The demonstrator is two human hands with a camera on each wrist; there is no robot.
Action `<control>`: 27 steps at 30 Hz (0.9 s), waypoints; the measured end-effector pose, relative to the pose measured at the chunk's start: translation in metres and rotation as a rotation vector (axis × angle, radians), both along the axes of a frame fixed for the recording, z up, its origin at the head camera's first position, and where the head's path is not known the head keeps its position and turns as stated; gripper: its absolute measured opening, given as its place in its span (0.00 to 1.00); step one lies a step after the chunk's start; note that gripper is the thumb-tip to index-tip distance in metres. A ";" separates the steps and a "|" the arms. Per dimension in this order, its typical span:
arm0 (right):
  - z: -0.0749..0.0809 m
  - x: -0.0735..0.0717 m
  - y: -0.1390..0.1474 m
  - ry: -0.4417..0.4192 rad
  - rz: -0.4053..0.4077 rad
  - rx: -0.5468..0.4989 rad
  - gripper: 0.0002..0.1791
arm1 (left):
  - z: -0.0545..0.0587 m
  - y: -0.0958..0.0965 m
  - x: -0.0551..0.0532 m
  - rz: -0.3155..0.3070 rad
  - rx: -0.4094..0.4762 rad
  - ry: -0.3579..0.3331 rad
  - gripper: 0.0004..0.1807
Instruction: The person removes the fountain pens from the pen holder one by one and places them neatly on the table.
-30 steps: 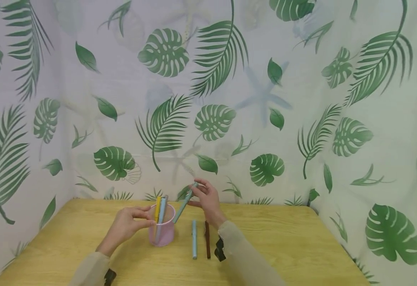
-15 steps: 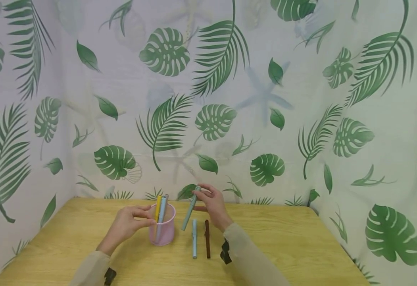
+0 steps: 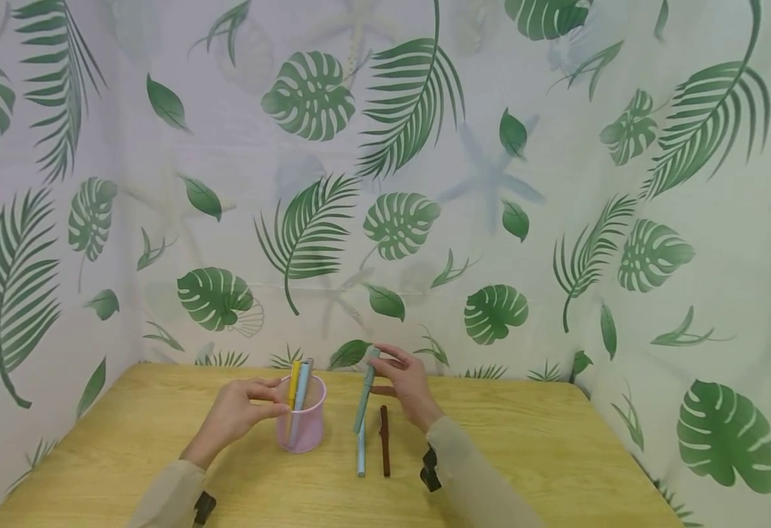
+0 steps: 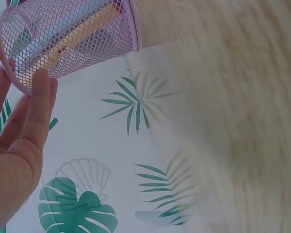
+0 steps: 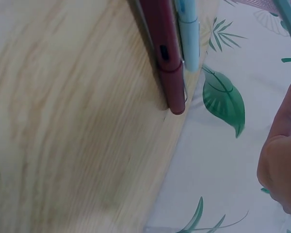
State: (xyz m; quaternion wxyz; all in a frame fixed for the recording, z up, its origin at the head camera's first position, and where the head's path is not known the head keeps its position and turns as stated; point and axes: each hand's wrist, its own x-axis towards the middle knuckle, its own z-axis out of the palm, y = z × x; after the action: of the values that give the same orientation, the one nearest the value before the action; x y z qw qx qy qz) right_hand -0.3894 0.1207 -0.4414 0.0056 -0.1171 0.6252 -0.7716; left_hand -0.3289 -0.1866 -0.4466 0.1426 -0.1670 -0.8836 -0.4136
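Note:
My left hand (image 3: 243, 411) holds the rim of a pink mesh pen cup (image 3: 308, 433), with fingers and thumb at its left side. In the left wrist view, fingertips lie against the mesh wall of the cup (image 4: 97, 53). A yellow pen (image 3: 295, 381), a light blue pen (image 3: 302, 385) and a greyish one stand in it, leaning. My right hand (image 3: 408, 385) pinches a grey-green pen (image 3: 366, 392) near its upper end. That pen hangs tilted right of the cup, its lower end overlapping a second light blue pen (image 3: 362, 458) on the table.
A dark red-brown pen (image 3: 385, 444) lies on the wooden table (image 3: 524, 455), beside and roughly parallel to the light blue one. Leaf-patterned cloth (image 3: 411, 147) hangs behind the table's back edge and along both sides.
My right hand has carried the grey-green pen away from the cup's rim, rightward and slightly down, and the pen now stands steeper. My left hand has stayed at the cup.

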 end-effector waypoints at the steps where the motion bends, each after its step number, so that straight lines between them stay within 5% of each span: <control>1: -0.001 0.000 0.002 -0.001 -0.004 0.012 0.23 | 0.000 0.000 0.000 -0.001 -0.001 0.002 0.08; 27: -0.013 0.001 0.033 -0.057 -0.033 0.267 0.20 | 0.002 -0.001 0.001 -0.017 -0.006 -0.005 0.08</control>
State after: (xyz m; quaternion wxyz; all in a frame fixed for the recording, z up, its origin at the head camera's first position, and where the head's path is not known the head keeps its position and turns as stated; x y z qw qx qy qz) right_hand -0.3888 0.1542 -0.4548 0.0261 -0.0829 0.7237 -0.6846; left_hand -0.3282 -0.1875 -0.4451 0.1363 -0.1739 -0.8837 -0.4127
